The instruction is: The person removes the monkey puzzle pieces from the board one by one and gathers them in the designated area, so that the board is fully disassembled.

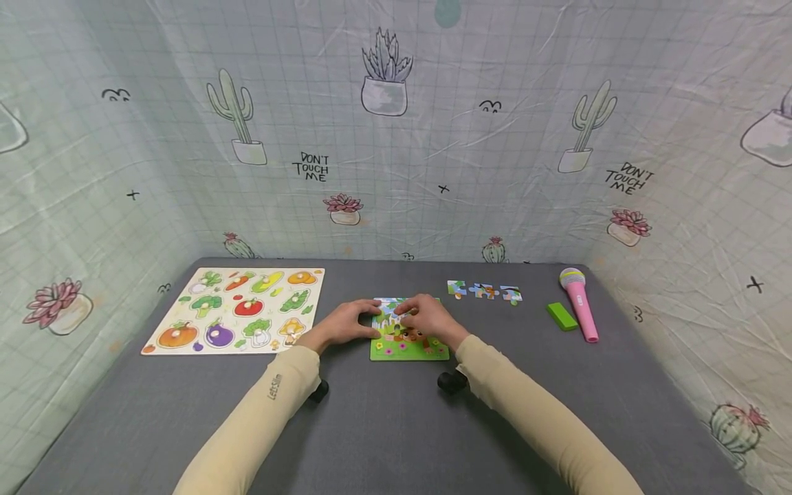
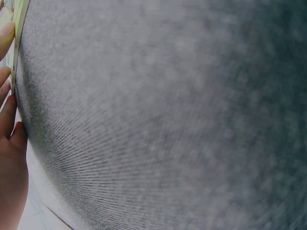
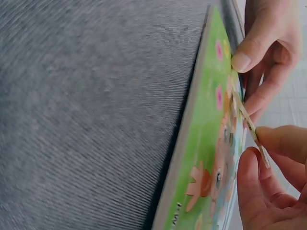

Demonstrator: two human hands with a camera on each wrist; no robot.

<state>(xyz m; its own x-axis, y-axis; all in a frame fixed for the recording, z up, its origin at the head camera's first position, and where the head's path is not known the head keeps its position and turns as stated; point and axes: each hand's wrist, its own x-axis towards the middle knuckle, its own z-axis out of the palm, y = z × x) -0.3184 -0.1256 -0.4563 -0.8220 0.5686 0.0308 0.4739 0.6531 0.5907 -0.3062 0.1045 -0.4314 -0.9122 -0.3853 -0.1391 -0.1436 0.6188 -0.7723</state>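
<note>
Pinching a thin puzzle piece [image 3: 248, 120] between thumb and fingers of the right hand [image 1: 431, 320], with no more gap than its thickness. Seen edge-on in the right wrist view, right of the frame's middle, with its visible length slanting from upper left to lower right, tilted against the picture board [image 1: 386, 354] rather than flat on it. Hard to tell whether touching the board at the end away from the fingers. Resting the left hand [image 1: 343, 323] at the board's left edge, with thumb and fingers spread apart, touching but apparently not wrapped round it. Find the board on the desk [image 1: 383, 426], below the centre of the head view, slightly wider than deep, between both hands. Likely to hinge on that slant between piece and board face, with the right hand the nearer. See also a row of loose pieces [image 1: 485, 291], up and right in the head view, well apart from the fingers.
</note>
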